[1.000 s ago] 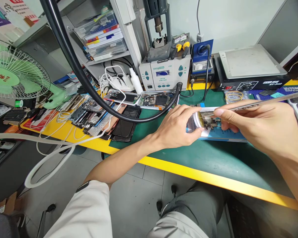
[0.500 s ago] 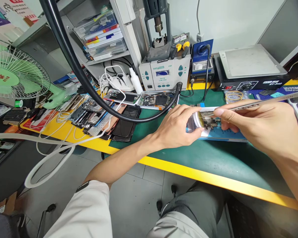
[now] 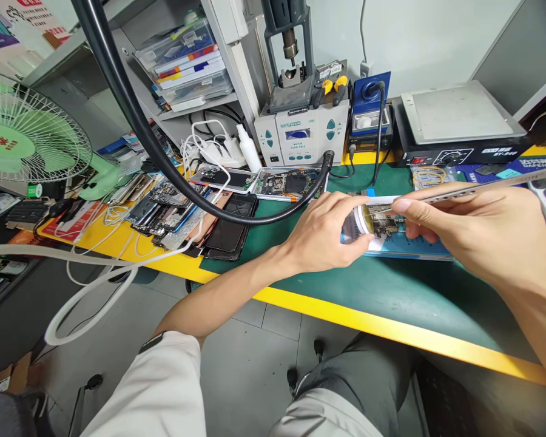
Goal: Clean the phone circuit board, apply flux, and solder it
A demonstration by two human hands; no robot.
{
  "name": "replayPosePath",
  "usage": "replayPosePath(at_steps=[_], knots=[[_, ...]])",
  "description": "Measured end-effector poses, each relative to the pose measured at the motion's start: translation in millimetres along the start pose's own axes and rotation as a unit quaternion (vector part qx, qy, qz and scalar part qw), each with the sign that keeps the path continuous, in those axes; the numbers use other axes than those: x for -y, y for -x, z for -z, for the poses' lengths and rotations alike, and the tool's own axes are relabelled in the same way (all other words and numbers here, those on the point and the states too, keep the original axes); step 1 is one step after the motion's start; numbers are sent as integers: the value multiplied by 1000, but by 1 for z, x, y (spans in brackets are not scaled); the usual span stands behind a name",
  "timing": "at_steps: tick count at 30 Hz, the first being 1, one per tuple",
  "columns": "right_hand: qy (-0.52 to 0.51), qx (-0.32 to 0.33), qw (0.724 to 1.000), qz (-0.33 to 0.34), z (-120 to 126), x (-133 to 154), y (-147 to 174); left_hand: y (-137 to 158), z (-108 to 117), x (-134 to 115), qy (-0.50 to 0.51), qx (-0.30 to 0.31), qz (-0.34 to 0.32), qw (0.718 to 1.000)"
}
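My left hand [image 3: 330, 233] is closed round a small round jar [image 3: 362, 221], tipped on its side with its mouth facing right. Something yellowish-brown shows inside the jar's white rim. Between thumb and fingers, my right hand [image 3: 473, 227] grips slim metal tweezers [image 3: 491, 184]. Their tip points left, at or just in front of the jar's mouth; contact is too small to tell. Beneath and between both hands lies a circuit board [image 3: 386, 224] on a flat blue thing [image 3: 412, 246], partly hidden by my fingers.
Behind stand a white hot-air station [image 3: 303, 136] with a thick black hose [image 3: 164, 173] arching across the view, and a heating plate [image 3: 461, 115]. Phones and parts [image 3: 177, 212] are piled left, near a green fan [image 3: 27, 133]. A yellow edge [image 3: 368, 328] borders the green mat [image 3: 300, 285].
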State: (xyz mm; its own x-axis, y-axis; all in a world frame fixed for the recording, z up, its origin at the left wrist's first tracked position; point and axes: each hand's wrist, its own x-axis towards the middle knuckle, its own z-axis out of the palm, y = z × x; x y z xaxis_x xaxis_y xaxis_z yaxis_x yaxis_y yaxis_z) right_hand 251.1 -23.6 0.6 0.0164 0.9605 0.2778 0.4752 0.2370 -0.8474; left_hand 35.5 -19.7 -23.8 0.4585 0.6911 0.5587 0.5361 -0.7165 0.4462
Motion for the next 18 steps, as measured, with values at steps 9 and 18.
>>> replayPosePath(at_steps=[9, 18], knots=[[3, 1, 1000, 1, 1, 2, 1, 0, 0, 0, -1, -2, -4, 1000], [5, -1, 1000, 3, 1, 1, 0, 0, 0, 0, -4, -2, -4, 1000]])
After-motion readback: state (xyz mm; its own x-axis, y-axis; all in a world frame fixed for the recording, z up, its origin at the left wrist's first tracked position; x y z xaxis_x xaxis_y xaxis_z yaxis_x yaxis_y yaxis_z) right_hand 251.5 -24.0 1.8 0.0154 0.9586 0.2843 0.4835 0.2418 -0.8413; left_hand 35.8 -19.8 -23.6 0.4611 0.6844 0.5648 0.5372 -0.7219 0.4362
